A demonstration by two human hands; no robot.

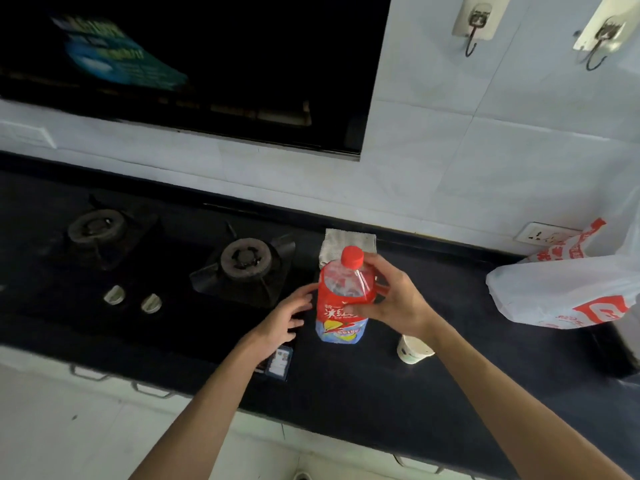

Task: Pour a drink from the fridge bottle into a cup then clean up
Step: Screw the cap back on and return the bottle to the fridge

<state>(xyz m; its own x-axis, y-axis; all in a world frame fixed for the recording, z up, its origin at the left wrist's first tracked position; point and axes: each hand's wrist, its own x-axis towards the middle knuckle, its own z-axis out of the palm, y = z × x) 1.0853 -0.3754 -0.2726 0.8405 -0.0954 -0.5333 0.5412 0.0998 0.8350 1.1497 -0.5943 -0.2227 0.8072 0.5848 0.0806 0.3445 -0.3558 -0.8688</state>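
Note:
A plastic drink bottle [341, 306] with a red label and a red cap [352, 256] stands upright on the black counter [381, 393]. The cap is on. My right hand [391, 296] grips the bottle's upper part from the right, fingers curled round its shoulder. My left hand [285, 318] is just left of the bottle with fingers spread and relaxed; whether its fingertips touch the label I cannot tell. A white paper cup [412, 351] stands on the counter to the right of the bottle, partly hidden behind my right wrist.
A two-burner gas hob [242, 261] with two knobs [133, 299] fills the counter's left. A folded grey cloth [348, 242] lies behind the bottle. A white and red plastic bag [561, 289] sits at the right. A small card packet [278, 362] lies under my left wrist.

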